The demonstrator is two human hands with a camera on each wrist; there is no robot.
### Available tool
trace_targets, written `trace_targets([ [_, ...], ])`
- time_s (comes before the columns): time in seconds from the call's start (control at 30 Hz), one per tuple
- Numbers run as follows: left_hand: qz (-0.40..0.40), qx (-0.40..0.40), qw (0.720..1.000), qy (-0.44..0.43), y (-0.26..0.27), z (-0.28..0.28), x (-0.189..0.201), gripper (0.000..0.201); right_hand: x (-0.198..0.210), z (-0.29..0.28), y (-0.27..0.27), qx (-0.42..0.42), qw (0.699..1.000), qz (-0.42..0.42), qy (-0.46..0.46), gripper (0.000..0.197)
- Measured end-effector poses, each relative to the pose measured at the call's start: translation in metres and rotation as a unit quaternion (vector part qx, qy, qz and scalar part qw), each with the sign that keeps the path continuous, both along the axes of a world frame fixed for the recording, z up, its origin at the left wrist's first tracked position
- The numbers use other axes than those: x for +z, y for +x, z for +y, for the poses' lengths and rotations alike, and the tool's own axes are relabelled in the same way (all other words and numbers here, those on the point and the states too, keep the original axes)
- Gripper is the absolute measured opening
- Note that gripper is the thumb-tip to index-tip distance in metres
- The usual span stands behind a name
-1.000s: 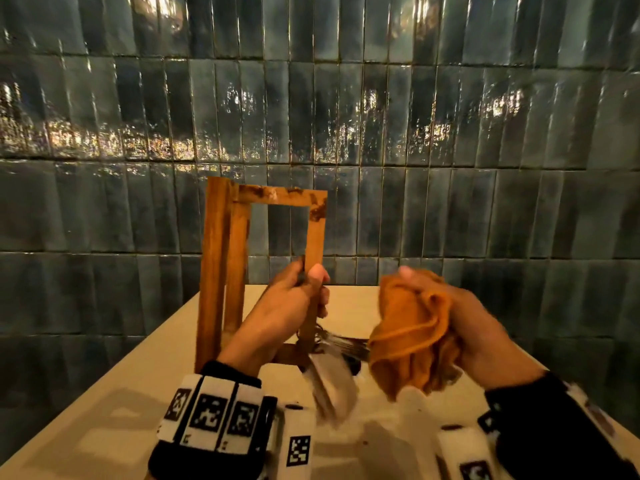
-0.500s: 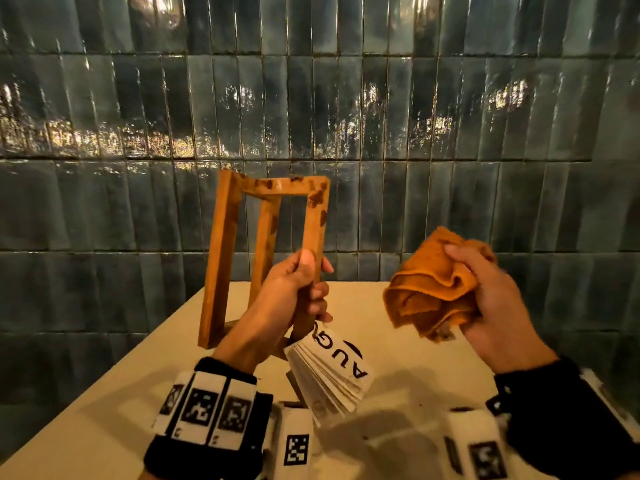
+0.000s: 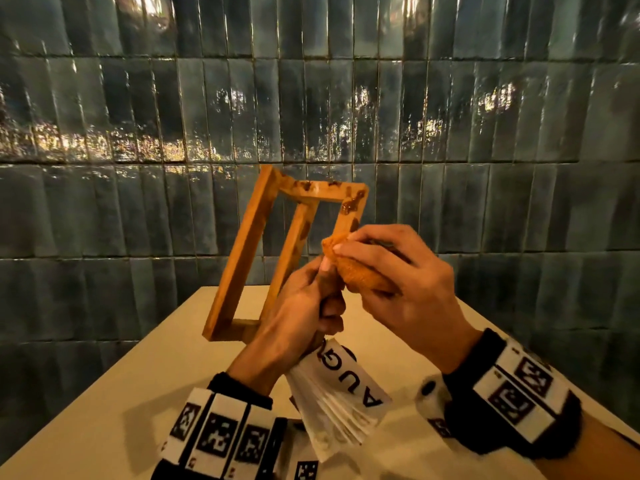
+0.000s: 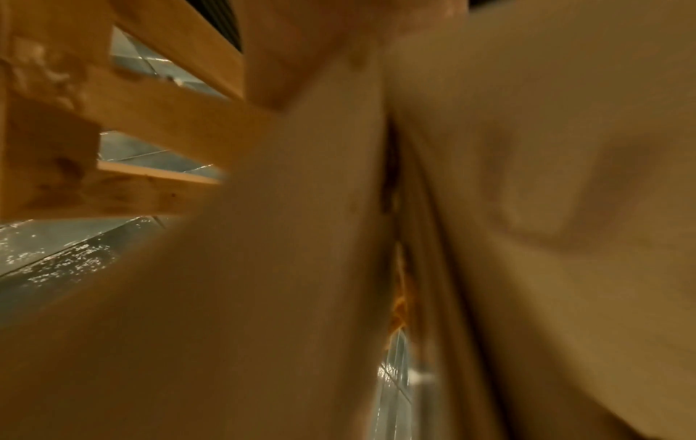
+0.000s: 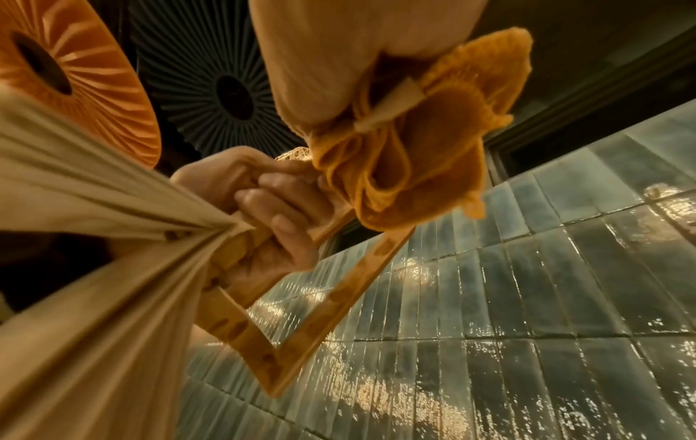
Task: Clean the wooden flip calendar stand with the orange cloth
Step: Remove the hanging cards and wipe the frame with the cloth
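The wooden flip calendar stand [image 3: 242, 251] is lifted off the table and tilted right, with dark stains near its top right corner. My left hand [image 3: 311, 306] grips its right post low down. The white calendar pages [image 3: 343, 396], showing "AUG", hang fanned out below that hand. My right hand [image 3: 391, 268] holds the bunched orange cloth [image 3: 360, 275] against the same post just above the left thumb. In the right wrist view the cloth [image 5: 414, 154] sits bunched against the stand [image 5: 331, 303]. The left wrist view shows blurred skin and part of the stand [image 4: 124, 119].
A pale table [image 3: 104, 410] lies below my hands, running back to a dark glossy tiled wall [image 3: 485, 168]. An orange pleated disc [image 5: 75, 74] and a dark one [image 5: 226, 89] hang overhead in the right wrist view.
My right hand brought the cloth from the right, clear of the stand, onto its right post. The left hand tilted the stand further right; the pages now hang still.
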State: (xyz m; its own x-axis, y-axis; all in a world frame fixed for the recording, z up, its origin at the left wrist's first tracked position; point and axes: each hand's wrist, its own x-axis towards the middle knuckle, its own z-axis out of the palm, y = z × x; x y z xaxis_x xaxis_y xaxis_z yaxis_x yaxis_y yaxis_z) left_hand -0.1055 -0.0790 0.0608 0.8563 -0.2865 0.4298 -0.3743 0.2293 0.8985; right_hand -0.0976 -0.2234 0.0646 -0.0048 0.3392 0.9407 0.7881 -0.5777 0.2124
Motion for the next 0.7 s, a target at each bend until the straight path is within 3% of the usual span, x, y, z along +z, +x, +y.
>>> trace_targets([
  [0.2, 0.018, -0.043, 0.998, 0.034, -0.005, 0.004, 0.000, 0.027, 0.029, -0.008, 0.005, -0.015, 0.995, 0.008, 0.095, 0.029],
  [0.4, 0.015, -0.049, 0.999, 0.002, -0.001, 0.006, 0.003, 0.026, 0.008, 0.002, -0.005, -0.009, 1.000, 0.018, 0.001, 0.028],
  [0.6, 0.019, -0.064, 0.997, 0.038, -0.006, 0.009, 0.004, 0.029, 0.041, -0.010, 0.005, -0.025, 0.994, 0.012, 0.107, 0.026],
  [0.7, 0.026, -0.049, 0.998, 0.019, -0.004, 0.009, 0.005, 0.027, 0.030, -0.001, 0.003, -0.032, 0.996, 0.027, 0.083, 0.028],
])
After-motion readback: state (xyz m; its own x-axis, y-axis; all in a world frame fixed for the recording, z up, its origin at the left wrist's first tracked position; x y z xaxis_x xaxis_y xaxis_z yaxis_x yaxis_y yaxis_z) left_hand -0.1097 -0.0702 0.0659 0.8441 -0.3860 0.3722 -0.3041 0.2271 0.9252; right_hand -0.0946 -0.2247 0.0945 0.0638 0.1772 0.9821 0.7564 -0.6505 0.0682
